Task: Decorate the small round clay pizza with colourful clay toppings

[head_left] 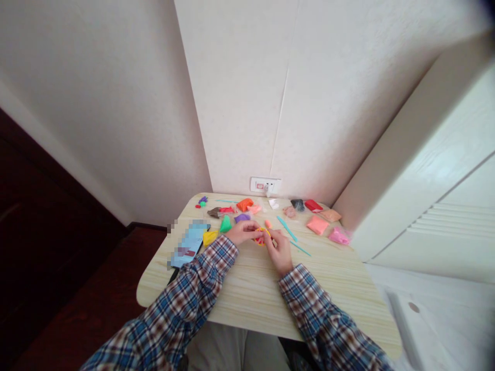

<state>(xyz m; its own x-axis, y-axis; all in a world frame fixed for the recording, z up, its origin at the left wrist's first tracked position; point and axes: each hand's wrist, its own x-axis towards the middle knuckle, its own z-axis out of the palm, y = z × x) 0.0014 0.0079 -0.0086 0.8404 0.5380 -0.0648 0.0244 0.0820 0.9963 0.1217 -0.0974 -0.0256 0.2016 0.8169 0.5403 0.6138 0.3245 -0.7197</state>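
Above the middle of the table, a small round piece of modelling clay (pixel 260 241), pink-red with a yellow rim, sits between my fingertips. My left hand (pixel 243 232) is closed on its left side. From the right, my right hand (pixel 280 249) pinches the same piece with thumb and fingers. Part of the clay is hidden behind the fingers. Just beyond it lies a small orange clay lump (pixel 268 224). Beside my right hand are a teal clay knife (pixel 286 228) and a thin teal stick (pixel 300 248). Purple clay (pixel 242 218) and green clay (pixel 225 223) lie near my left hand.
A phone or tablet (pixel 190 244) lies at the left, near a yellow packet (pixel 210 237). Several clay packets, including a red one (pixel 313 205) and a pink one (pixel 339 235), line the back and right. A wall socket (pixel 265 185) is behind the table (pixel 255 304).
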